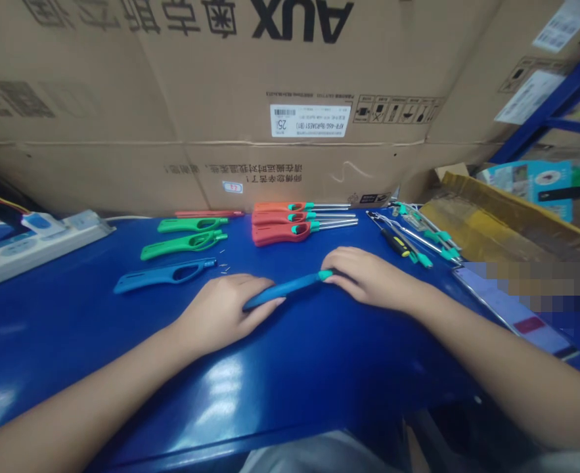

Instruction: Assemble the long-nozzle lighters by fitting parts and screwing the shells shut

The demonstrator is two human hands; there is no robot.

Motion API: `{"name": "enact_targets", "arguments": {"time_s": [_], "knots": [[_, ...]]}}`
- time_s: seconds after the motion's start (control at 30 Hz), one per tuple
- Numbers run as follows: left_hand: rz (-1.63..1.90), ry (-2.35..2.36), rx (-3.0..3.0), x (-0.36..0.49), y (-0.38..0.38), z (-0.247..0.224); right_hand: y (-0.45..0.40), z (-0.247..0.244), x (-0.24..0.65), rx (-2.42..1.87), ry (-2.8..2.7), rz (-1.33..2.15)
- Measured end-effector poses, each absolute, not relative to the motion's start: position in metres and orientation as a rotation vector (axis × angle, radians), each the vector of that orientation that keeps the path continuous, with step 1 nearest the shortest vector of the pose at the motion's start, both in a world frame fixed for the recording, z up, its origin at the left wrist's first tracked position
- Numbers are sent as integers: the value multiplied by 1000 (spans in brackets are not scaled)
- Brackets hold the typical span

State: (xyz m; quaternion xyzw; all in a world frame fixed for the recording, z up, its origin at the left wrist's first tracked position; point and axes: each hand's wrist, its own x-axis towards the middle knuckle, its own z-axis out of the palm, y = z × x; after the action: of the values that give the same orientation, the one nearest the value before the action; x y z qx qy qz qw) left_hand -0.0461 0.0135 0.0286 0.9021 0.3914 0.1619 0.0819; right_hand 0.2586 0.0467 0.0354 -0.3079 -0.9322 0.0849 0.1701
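Note:
Between my two hands a blue lighter (290, 287) is held edge-on just above the blue table (290, 381). My left hand (225, 309) is closed round its handle end. My right hand (361, 274) pinches the other end by the green tip; my fingers hide what lies beyond it. Left of my hands lie a blue lighter shell (166, 276) and two green lighter shells (186, 243), with small metal pins (224, 268) near them. Behind my hands, three red and orange lighters (280, 233) with metal tubes lie side by side.
A yellow-and-black screwdriver (395, 243) lies among metal tubes with green parts (435, 240) at the right. A phone (516, 315) rests near the right edge, by a brown carton (467, 210). A white power strip (38, 246) is at left; a large cardboard box (171, 112) stands behind.

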Motion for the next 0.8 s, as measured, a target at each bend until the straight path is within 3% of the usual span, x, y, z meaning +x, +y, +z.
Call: {"name": "enact_targets", "arguments": {"time_s": [0.47, 0.8], "knots": [[509, 1103, 2610, -46, 16, 26, 47, 27, 255, -839, -2624, 416], [502, 991, 2572, -44, 16, 23, 42, 25, 253, -770, -2810, 78]]}}
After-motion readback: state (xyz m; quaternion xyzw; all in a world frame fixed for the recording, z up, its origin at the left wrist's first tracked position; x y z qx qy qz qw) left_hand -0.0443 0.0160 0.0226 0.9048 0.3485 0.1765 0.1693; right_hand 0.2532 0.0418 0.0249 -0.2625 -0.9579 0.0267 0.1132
